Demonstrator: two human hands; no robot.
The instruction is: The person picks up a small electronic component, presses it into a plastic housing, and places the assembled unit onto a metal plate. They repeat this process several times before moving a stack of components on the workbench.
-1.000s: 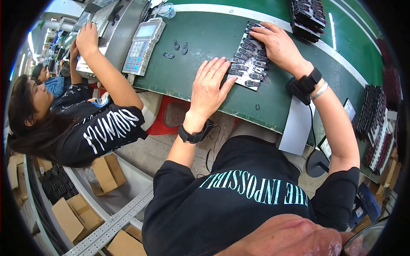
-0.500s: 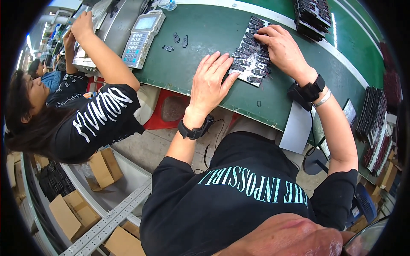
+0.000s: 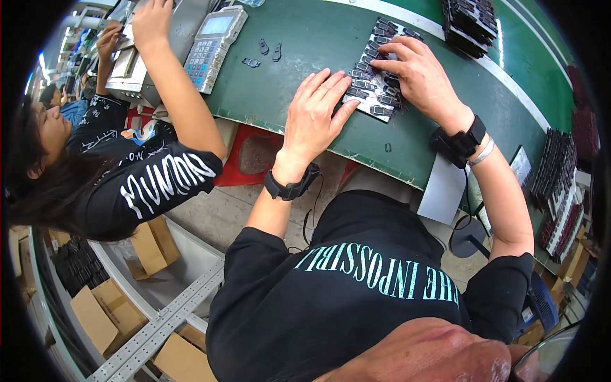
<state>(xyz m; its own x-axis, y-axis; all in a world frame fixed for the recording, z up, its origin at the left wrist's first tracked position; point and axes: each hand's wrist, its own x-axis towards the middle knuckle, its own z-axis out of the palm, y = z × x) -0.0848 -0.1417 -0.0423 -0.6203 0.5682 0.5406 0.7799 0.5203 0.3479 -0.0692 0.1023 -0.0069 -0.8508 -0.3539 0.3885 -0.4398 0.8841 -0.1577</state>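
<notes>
A white board on the green workbench carries rows of small black plastic parts. My left hand lies beside its left edge, fingers stretched out and palm down, with the thumb against the board. Over the middle of the rows is my right hand, its thumb and forefinger bent in close around one of the black parts. The hand covers some of the parts on the right side. Three loose black parts lie farther left on the bench.
A keypad device with a screen stands at the left, beside a co-worker's raised arm. Stacked boards of black parts sit at the far right; more stacks stand along the right side. One tiny ring-like piece lies near the front edge.
My right thumb and forefinger have shifted slightly left and nearer along the rows. My left hand has hardly moved. The co-worker's arm has moved up and to the right.
</notes>
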